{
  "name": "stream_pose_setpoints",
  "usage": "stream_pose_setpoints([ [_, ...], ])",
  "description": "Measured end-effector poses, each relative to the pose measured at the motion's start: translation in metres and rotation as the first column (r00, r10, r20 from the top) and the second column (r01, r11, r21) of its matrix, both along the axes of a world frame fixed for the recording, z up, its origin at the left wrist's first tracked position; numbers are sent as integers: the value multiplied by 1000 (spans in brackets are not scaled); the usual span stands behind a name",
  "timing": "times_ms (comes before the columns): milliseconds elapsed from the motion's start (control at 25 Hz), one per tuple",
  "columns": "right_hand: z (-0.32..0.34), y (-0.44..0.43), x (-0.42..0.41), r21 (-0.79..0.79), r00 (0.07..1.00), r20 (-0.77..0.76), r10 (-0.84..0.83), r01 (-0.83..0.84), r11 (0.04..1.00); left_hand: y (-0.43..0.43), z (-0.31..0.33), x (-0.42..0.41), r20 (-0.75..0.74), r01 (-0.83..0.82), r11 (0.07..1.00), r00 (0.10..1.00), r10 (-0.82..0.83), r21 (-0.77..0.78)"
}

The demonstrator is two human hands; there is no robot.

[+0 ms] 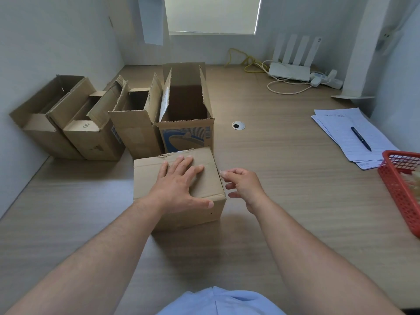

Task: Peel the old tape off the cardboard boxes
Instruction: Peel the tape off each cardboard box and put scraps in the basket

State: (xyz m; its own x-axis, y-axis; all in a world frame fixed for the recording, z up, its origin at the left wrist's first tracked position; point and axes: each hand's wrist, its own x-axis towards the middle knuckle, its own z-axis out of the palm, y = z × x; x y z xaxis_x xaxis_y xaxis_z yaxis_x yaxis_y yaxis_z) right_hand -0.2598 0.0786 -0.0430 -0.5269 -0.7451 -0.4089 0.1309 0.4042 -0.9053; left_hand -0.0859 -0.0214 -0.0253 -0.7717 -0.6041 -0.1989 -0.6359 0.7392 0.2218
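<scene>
A small closed cardboard box (204,185) lies on the wooden desk in front of me. My left hand (179,180) lies flat on its top, fingers spread and straight, thumb along the near edge. My right hand (243,185) is at the box's right upper edge, with thumb and forefinger pinched together at a small bit of tape (221,172) by the corner. Whether that bit is still stuck to the box is unclear. Behind it stands an open box with blue print (185,133), a scrap of tape on its front.
Three more open cardboard boxes (91,133) line the left wall. A red plastic basket (396,185) sits at the right edge, with papers and a pen (361,138) beyond it. A white router (288,72) and cables lie at the back. A cable grommet (238,125) is mid-desk.
</scene>
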Motion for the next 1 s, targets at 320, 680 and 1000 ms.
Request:
stream_pose_setpoints([
  [320, 0, -2, 22, -116, 991, -12, -136, 133, 984, 6, -3, 7, -3, 11, 996, 1000, -12, -92],
  [680, 97, -16, 37, -163, 431, -899, -81, -156, 974, 35, 13, 16, -653, -25, 911, 689, 313, 411],
  [1000, 83, -20, 22, -143, 850, -523, 65, -163, 976, 47, -10, 17, -603, -55, 905, 728, 325, 422],
])
